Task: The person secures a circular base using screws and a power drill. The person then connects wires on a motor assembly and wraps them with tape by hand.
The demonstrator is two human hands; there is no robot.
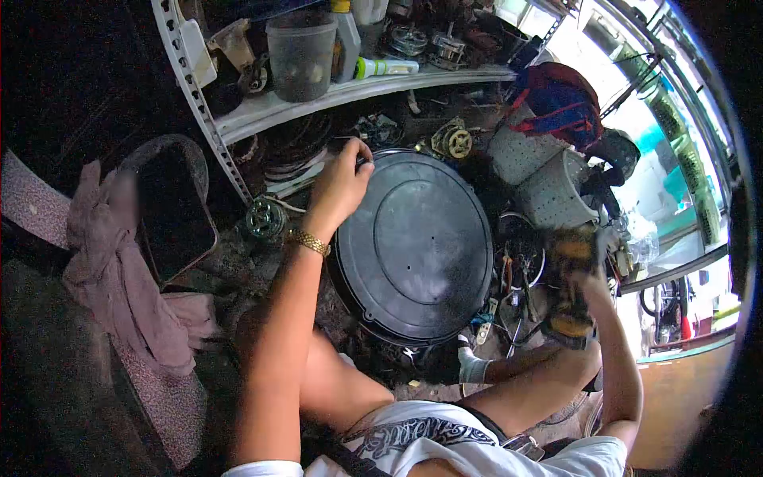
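Head view shows unreadable shirt lettering [429, 434] and left hand [343, 181] at black lid [421, 230].

The dark, cluttered floor [431, 392] carries a round container with a black lid [429, 238]. A motor-like metal part [266, 219] sits to its left; assorted tools [486, 318] lie to its right. Two pale perforated baskets [554, 195] stand farther right — bases hidden. Beyond the container, a pale metal shelf [362, 90] supports, from left to right: a translucent tub [300, 62], a yellow-capped bottle [347, 44], a white-and-green flashlight [389, 67] lying horizontally, and metal machine parts [447, 50].
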